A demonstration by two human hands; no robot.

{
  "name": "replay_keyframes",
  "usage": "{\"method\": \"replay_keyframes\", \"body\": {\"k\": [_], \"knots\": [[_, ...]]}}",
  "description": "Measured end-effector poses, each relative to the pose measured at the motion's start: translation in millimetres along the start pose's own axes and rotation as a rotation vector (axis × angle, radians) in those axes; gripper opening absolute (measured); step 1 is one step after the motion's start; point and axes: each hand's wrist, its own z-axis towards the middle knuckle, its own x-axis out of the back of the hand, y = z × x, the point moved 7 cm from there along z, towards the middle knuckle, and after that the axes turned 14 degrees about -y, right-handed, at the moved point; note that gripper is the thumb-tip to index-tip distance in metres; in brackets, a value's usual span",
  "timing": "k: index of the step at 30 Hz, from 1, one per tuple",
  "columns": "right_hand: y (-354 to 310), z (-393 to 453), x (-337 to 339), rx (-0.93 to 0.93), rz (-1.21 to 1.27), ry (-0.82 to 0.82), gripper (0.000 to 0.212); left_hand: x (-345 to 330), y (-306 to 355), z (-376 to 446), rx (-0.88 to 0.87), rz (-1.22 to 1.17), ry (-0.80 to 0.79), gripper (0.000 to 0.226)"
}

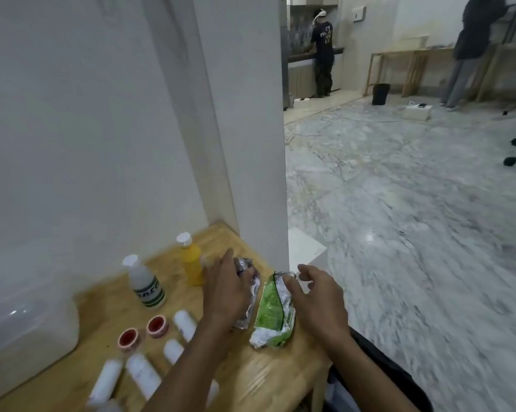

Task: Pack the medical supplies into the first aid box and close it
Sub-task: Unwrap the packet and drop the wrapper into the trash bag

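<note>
Hands are working over a wooden table [268,379] in the head view, which is blurred. The left hand [227,289] is lying on a silver foil packet [247,281], fingers bent over it and gripping it. The right hand [319,298] is hovering with loose, spread fingers at the top of a green-and-white packet [273,313], fingertips touching it or nearly so, holding nothing. Both packets are lying side by side near the table's right edge. A translucent first aid box [28,331] with red clips is sitting at the far left. Between box and packets are standing a white-capped bottle with a green label [145,281] and a yellow bottle [191,263], with two red-centred tape rolls [143,331] and several white bandage rolls [140,373] lying nearer.
</note>
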Motion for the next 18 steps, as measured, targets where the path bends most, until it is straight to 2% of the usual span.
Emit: {"method": "replay_keyframes", "body": {"k": [3, 6, 8, 10, 13, 15, 18], "knots": [[-1.1, -0.3, 1.1, -0.005, -0.036, 0.015, 0.043, 1.5, 0.5, 0.0, 0.0, -0.002, 0.075, 0.055], [-3.4, -4.3, 2.1, -0.001, -0.027, 0.046, 0.028, 3.1, 7.4, -5.1, -0.069, 0.0, 0.128, 0.038], [-3.7, -5.8, 3.1, 0.016, -0.015, 0.06, 0.023, 6.6, 12.3, -9.1, -0.109, -0.017, 0.172, 0.035], [-4.2, -8.1, 2.7, 0.029, -0.008, 0.065, 0.023, 9.1, 16.2, -16.0, -0.129, -0.076, 0.198, 0.033], [-3.6, -9.8, 2.4, 0.047, -0.008, 0.064, 0.034, 13.2, 23.0, -28.4, -0.18, -0.179, 0.234, 0.019], [-4.9, -9.2, 2.2, 0.063, -0.056, 0.051, 0.032, 14.5, 23.6, -32.9, -0.197, -0.205, 0.238, 0.008], [-6.1, -9.5, 4.4, 0.061, -0.07, 0.011, 0.023, 15.8, 22.0, -36.9, -0.206, -0.198, 0.241, 0.005]]}}
